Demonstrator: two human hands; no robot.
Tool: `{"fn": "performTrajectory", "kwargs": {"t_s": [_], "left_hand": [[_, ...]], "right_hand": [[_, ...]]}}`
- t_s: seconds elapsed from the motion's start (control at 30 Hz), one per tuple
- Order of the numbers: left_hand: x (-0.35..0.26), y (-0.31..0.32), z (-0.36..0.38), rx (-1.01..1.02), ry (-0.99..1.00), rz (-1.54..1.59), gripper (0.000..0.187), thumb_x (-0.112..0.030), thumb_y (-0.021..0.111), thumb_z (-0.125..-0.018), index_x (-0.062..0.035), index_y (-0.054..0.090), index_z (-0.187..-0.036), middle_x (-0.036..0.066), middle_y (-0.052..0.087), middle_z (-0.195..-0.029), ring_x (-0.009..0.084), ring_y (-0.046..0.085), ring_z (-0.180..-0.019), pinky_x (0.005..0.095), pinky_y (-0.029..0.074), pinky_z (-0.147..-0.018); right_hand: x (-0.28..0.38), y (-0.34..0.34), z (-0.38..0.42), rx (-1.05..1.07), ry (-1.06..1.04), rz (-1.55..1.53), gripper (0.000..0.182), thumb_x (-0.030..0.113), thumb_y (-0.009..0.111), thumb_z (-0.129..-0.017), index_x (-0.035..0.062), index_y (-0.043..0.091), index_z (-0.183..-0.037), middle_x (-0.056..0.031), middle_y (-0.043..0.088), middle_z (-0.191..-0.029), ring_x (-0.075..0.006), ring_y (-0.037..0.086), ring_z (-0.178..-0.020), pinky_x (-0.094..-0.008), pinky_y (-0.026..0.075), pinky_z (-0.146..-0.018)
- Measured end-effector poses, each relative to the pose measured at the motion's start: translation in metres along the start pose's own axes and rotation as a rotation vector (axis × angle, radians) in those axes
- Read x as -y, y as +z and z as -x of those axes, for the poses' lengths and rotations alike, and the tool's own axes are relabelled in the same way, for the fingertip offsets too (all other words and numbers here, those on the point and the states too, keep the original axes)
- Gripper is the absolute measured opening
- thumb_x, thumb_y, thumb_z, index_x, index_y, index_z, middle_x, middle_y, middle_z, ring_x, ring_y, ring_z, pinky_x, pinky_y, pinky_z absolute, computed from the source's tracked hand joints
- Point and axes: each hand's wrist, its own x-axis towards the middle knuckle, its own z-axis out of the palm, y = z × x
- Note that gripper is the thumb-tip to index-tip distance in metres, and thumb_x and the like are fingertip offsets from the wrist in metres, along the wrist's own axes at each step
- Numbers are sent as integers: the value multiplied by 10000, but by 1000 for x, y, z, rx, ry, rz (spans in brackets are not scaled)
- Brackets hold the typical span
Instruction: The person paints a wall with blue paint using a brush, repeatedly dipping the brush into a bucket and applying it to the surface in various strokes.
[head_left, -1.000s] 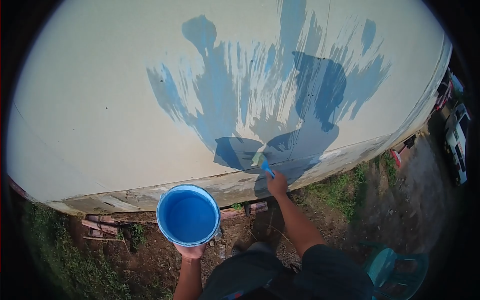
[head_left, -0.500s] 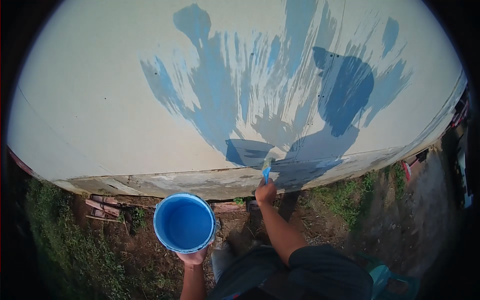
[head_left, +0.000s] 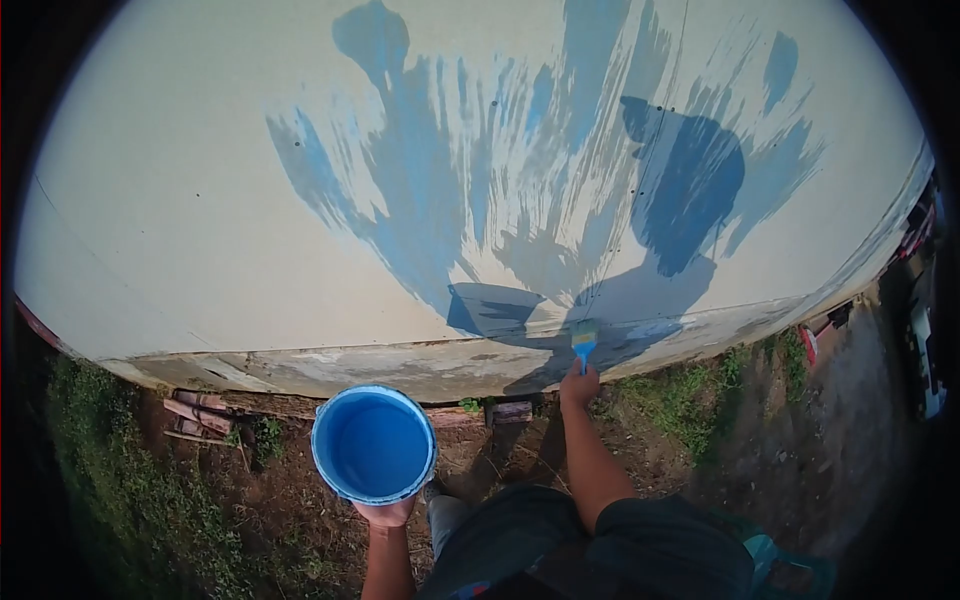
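My left hand (head_left: 386, 512) grips a blue bucket (head_left: 430, 455) from below and at its near side. Blue paint (head_left: 375, 445) shows inside the bucket. In my right hand (head_left: 579, 384) is a paintbrush (head_left: 584, 348) with a blue handle, its bristles pointing up at the wall's lower part. The pale wall (head_left: 200, 240) carries streaky blue paint strokes (head_left: 410, 190) that fan upward. My shadow (head_left: 690, 190) falls across the right part of these strokes, and the bucket's shadow (head_left: 495, 312) lies left of the brush.
A weathered ledge (head_left: 330, 372) runs along the wall's foot. Broken bricks (head_left: 200, 415) lie on the ground at the left, beside green plants (head_left: 110, 450). More weeds (head_left: 685, 405) grow at the right. A teal object (head_left: 765, 555), partly hidden, stands behind my right side.
My right hand and the paintbrush have moved to the right along the wall's lower part. The bucket stays in my left hand, almost in the same place.
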Motion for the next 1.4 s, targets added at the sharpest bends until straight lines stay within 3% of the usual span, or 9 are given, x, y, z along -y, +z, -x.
{"fn": "performTrajectory", "kwargs": {"t_s": [0.07,0.13,0.27,0.37,0.67,0.83,0.97,1.07,1.4], "left_hand": [[1,-3,5,7,-11,-9,779,-650,505,-1104,-102,465,-1654,172,501,-1685,422,498,-1531,696,438,-1229],[1,-14,6,-145,30,69,825,-701,557,-1049,-210,392,-1692,169,455,-1708,491,524,-1488,800,528,-1005],[3,15,7,6,-19,47,828,-712,553,-1046,-212,398,-1687,173,462,-1700,501,532,-1474,790,544,-981],[0,17,7,12,-24,29,838,-717,558,-1041,-206,400,-1686,180,465,-1697,513,533,-1468,787,550,-973],[-8,-7,15,-74,-8,155,844,-695,499,-1083,-156,351,-1716,220,381,-1739,558,449,-1525,876,477,-1056],[-16,-11,22,-7,13,34,881,-700,581,-1040,-170,361,-1709,220,414,-1721,536,462,-1523,777,534,-1040],[-15,7,25,56,60,100,870,-693,576,-1044,-166,368,-1703,226,441,-1702,536,499,-1491,770,556,-997],[-16,8,25,56,75,143,876,-703,561,-1045,-159,366,-1703,247,455,-1685,569,513,-1461,775,566,-972],[-14,1,33,-50,34,199,813,-680,508,-1084,-180,344,-1703,216,406,-1705,562,503,-1471,879,527,-989]], "right_hand": [[-2,20,19,-8,-98,7,391,315,673,-1105,-13,707,-896,-205,665,-802,-449,650,-724,-573,474,-684],[2,41,53,119,-230,85,360,318,687,-1094,-7,734,-946,-218,674,-810,-465,659,-753,-576,485,-704],[37,57,115,626,-629,10,334,310,729,-1055,-3,742,-941,-251,657,-769,-513,642,-740,-568,493,-691],[64,60,113,614,-697,33,310,294,729,-1061,6,734,-947,-220,691,-767,-463,684,-716,-574,495,-671],[28,-2,7,-169,-63,69,363,320,671,-1103,-15,747,-986,-241,709,-887,-470,685,-835,-581,488,-712],[61,27,56,-46,-214,116,346,305,677,-1095,-17,740,-985,-237,724,-875,-488,701,-846,-581,517,-735],[77,48,120,465,-459,157,275,286,714,-1062,27,789,-1116,-239,754,-889,-502,721,-871,-560,563,-780],[97,38,139,607,-717,246,275,295,719,-1061,30,781,-1021,-230,753,-863,-465,727,-806,-592,546,-718],[41,-6,18,45,15,165,376,342,696,-1085,-12,782,-993,-237,754,-1003,-468,722,-898,-598,552,-804]]}}
